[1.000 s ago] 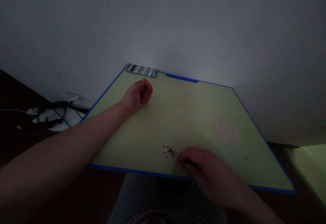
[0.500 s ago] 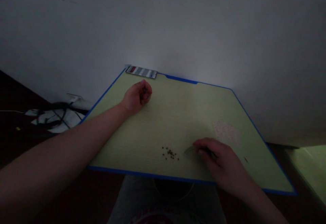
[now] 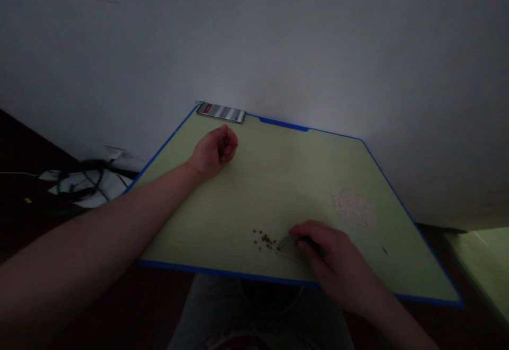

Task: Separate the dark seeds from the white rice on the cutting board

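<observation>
My right hand (image 3: 330,262) pinches what look like tweezers (image 3: 285,242), slim and pale, low over the front of the table. Their tips are at a small dark bean-like grain on the right edge of a loose scatter of such grains (image 3: 265,239). Whether the tips grip it, I cannot tell. My left hand (image 3: 214,151) rests farther back on the left of the table, fingers curled into a loose fist; its inside is too dark to make out. Right of the right hand lies a flat patch of pale, rice-like grains (image 3: 353,209).
The yellow-green table (image 3: 286,169) has a blue rim and stands against a grey wall. At its back left corner lies a phone (image 3: 221,112) with a lit screen. A thin dark sliver (image 3: 384,250) is on the right. Black cables (image 3: 85,180) lie on the floor at left.
My right hand has moved left and slightly toward me, bringing the tweezer tips to the edge of the dark grains. My left hand stays in place.
</observation>
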`<state>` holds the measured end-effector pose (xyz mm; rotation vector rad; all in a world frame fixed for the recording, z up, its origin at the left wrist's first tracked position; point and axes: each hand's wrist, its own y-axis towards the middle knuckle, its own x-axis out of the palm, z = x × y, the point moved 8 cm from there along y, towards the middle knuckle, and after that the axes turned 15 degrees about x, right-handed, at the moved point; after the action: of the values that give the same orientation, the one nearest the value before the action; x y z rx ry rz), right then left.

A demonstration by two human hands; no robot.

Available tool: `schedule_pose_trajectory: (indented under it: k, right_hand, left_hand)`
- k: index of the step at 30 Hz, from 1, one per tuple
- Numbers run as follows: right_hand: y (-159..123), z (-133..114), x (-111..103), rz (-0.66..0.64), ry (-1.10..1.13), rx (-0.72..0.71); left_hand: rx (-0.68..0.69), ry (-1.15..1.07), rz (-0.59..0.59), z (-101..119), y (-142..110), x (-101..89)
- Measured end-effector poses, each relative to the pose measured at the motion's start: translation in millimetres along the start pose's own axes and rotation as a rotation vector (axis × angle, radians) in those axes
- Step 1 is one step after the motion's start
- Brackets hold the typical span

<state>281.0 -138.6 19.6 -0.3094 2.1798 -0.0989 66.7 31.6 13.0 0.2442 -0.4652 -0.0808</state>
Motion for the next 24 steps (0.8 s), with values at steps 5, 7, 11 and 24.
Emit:
schedule_pose_trajectory:
  k: [5,7,11,24]
  right_hand:
    - [2.0,4.5,-6.0,0.034,0.002,0.024]
    - [2.9,7.8,-10.4,0.050,0.011,0.036]
    - [4.5,7.5,-16.3,0.085,-0.005,0.035]
    - [2.0,-10.3,-2.1,0.016,-0.018,-0.020]
  left_hand:
    - [0.010,-0.008,-0.007,-1.0,1.4,-1.6]
    - [0.014,-0.014,-0.012,-1.2,1.6,-1.8]
    - [0.000,-0.009,-0.012,-1.4,0.4,-2.2]
    - [0.002,-0.008,-0.016,-0.7,0.6,0.3]
